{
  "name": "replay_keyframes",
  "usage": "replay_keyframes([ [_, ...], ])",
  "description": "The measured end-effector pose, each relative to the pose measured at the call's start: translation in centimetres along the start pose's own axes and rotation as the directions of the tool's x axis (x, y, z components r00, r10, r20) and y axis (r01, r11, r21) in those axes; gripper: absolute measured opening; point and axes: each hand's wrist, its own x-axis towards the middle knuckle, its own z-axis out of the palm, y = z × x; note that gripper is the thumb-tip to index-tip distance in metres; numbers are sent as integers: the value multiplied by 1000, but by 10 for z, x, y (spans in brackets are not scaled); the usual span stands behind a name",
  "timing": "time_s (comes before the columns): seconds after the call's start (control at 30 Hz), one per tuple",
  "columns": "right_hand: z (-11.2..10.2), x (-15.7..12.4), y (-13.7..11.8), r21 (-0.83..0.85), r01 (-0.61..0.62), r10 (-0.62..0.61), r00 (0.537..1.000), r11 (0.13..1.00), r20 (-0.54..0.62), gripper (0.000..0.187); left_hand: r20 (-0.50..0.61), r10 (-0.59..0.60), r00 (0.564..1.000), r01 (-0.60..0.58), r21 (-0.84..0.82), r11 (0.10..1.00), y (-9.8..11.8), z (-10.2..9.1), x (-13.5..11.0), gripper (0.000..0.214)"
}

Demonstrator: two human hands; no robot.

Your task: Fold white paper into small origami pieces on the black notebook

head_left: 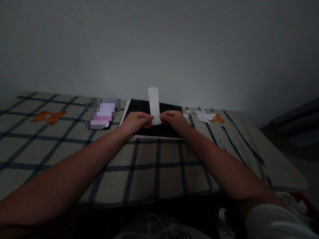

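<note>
A narrow strip of white paper (154,102) stands upright between my hands, above a black-covered notebook (138,108). The thumb and fingers of my left hand (137,122) pinch its left edge near the lower end. On the opposite edge, my right hand (173,120) pinches it at about the same height. Both hands are closed, just over the notebook. White pages show along the notebook's left and front edges. My hands and forearms hide part of its cover.
A phone (102,114) with a blurred, lit screen lies left of the notebook. Folded white paper pieces (204,116) lie to the right. Beneath everything is a checked cloth (147,156) on a table against a grey wall (159,46). A clear bottle (223,220) is at the bottom.
</note>
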Motion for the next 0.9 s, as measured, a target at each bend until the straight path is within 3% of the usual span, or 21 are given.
replay_keyframes([
  [0.27,0,-1,-3,55,-44,40,996,998,78,23,-86,86,993,-71,164,984,2,1,-2,15],
  [0.4,0,-2,-6,57,-61,56,994,997,92,22,-122,93,988,-76,138,988,3,2,-2,15],
  [0.67,1,-1,-4,85,-48,47,999,995,22,19,-8,-22,1000,22,29,999,4,3,-4,10],
  [0.9,2,-2,-5,120,-85,78,995,989,60,21,-36,20,999,-17,102,995,4,0,-2,10],
])
